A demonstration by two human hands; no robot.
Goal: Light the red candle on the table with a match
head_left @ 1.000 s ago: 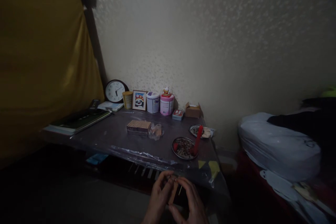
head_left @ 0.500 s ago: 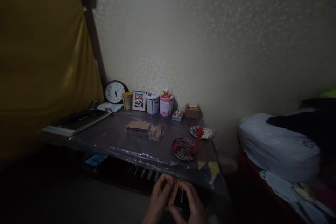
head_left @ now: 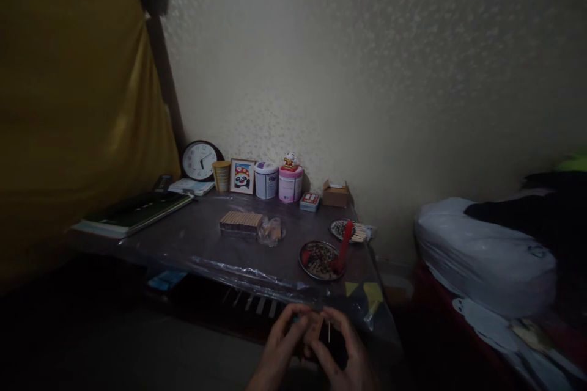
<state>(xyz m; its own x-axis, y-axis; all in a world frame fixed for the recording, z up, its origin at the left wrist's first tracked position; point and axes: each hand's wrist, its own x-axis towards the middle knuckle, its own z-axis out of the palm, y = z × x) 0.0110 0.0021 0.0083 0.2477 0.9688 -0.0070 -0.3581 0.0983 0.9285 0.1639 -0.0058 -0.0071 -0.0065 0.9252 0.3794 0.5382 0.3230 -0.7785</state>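
Left hand [head_left: 279, 345]: thumb and forefinger pinching the left side of the tan piece [head_left: 313, 328], nothing fancy.
Right hand [head_left: 345, 348]: curled in at the piece's right edge, a thin stick [head_left: 329, 332] poking down by the forefinger; honestly we can't tell what it's pinching.
Tan piece: between our two hands, down at 6 o'clock in our view, just off the near edge of the table [head_left: 192, 232].
Near plate [head_left: 321, 278]: 12 o'clock from our hands, dark and pale bits in it, red spoon [head_left: 346, 241] leaning up at its right side.
Far plate [head_left: 336, 220]: 1 o'clock, with a bunch of pale sticks [head_left: 360, 233].
Stack [head_left: 241, 223]: between 10 and 11 o'clock, clear bag [head_left: 270, 232] just beside it.
Clock [head_left: 200, 160]: same line, way farther back, near the wall.
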